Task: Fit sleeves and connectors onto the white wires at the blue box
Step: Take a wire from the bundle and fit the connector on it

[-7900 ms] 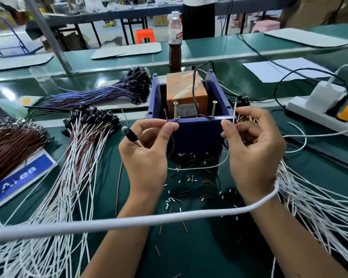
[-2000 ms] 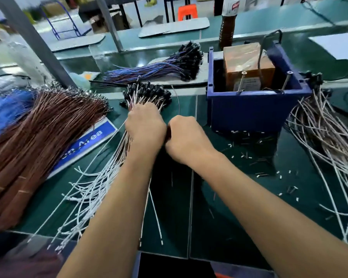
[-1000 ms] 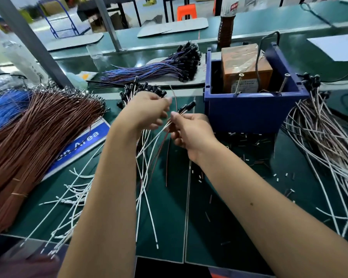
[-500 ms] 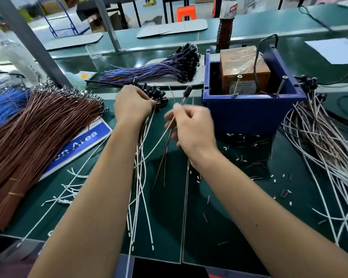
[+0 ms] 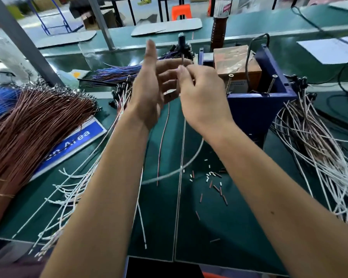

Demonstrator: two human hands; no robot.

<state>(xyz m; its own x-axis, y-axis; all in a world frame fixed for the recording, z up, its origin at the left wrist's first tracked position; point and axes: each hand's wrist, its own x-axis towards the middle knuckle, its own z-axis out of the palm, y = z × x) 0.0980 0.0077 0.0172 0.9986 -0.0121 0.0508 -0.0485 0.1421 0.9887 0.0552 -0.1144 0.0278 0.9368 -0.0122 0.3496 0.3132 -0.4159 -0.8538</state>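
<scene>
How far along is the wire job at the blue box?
Done: a heap of wires lies right of the blue box. In hand: the right hand pinches one wire tipped with a black connector; the left hand is open. Left: the wire pile at left.

Wire-strewn green bench (image 5: pixel 161 227), blue box (image 5: pixel 255 111)

I can't tell from here whether my left hand (image 5: pixel 149 91) touches the wire; its fingers are motion-blurred. My right hand (image 5: pixel 201 97) covers the near left corner of the blue box (image 5: pixel 255 109) and the spot where it pinches the wire under the black connector (image 5: pixel 182 42). Behind the box, the bottle (image 5: pixel 219 23) is cut off by the top edge. The bits (image 5: pixel 211 177) in front of the box are too small to identify.
</scene>
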